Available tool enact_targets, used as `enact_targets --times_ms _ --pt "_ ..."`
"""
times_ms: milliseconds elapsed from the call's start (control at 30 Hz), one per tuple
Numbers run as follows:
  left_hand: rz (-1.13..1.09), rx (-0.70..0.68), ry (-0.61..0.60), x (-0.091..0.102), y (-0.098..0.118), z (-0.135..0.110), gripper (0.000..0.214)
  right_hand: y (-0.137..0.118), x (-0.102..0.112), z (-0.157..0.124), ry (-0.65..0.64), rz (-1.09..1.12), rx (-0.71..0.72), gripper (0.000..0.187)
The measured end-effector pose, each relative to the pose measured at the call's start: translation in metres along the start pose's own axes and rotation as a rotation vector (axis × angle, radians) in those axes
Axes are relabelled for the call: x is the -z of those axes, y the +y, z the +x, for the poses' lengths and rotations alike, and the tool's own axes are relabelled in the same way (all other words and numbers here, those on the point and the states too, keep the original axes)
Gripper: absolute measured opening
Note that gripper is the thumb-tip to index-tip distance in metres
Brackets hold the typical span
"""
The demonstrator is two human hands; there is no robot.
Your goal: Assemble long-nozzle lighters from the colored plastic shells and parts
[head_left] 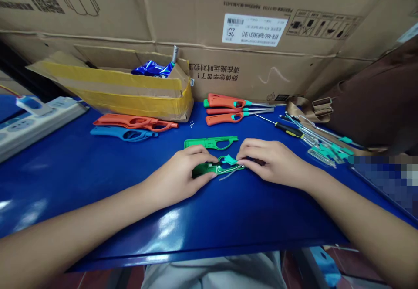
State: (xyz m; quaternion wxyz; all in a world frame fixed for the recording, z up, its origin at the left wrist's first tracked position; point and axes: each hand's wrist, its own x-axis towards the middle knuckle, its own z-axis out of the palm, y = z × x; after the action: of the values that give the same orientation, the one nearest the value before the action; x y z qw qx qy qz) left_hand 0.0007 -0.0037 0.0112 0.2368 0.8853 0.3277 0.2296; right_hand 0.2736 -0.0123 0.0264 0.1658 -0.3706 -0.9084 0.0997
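My left hand [192, 171] is closed around the back end of a green lighter shell half [204, 169] that lies just in front of me. White wires and a dark part show inside this half. At its front, the fingers of my right hand [261, 160] pinch near a teal trigger piece [229, 160]; the fingertips partly cover what they grip. A thin grey wire [228, 175] sticks out beside the shell, below the trigger. Just beyond my hands lies a second green shell half [210, 143], its hollow side up.
Orange shells [133, 121] and blue shells [122, 133] lie left, before a taped carton [130, 93]. Several assembled lighters [228, 101] are stacked behind my hands. A screwdriver [289, 130] and metal rods with teal parts [329, 149] lie right. A power strip [39, 123] sits far left.
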Motion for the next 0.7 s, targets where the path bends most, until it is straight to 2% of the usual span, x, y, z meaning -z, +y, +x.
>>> enact_targets --times_ms 267,400,600,700 --pt "0.015 0.032 -0.031 0.000 0.007 -0.001 0.023 -0.014 0.001 0.002 -0.095 -0.303 0.072 0.022" --pt "0.022 0.034 -0.038 0.001 0.008 -0.002 0.022 -0.015 -0.003 0.001 -0.093 -0.254 0.077 0.022" --pt "0.014 0.031 -0.029 0.001 0.007 -0.002 0.022 -0.010 -0.009 0.001 -0.095 -0.067 0.030 0.018" --pt "0.005 0.029 -0.030 0.001 0.006 -0.001 0.022 -0.010 -0.010 0.001 -0.091 -0.056 0.030 0.018"
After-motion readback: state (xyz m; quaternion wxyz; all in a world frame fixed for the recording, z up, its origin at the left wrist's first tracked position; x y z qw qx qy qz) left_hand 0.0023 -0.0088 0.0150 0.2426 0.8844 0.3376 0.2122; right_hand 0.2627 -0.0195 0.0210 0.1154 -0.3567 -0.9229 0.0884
